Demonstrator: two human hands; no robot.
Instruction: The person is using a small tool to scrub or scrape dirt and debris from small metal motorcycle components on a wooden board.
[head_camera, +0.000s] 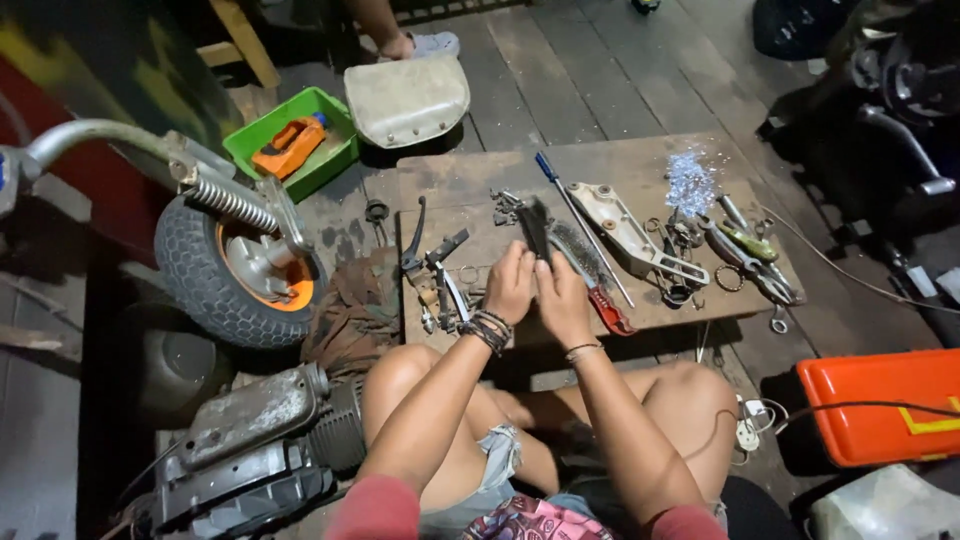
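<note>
We sit before a wooden board (600, 165) strewn with tools; beside it a small tyred wheel (235, 265). Our left hand (511, 283) and right hand (562, 300) together grasp a dark metal part (536, 226) above the board.

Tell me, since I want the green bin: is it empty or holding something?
Holding something: an orange tool lies inside the green bin.

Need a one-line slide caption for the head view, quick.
Seated person, both hands holding a small dark part over a wooden board strewn with tools, wheel at left.
</note>
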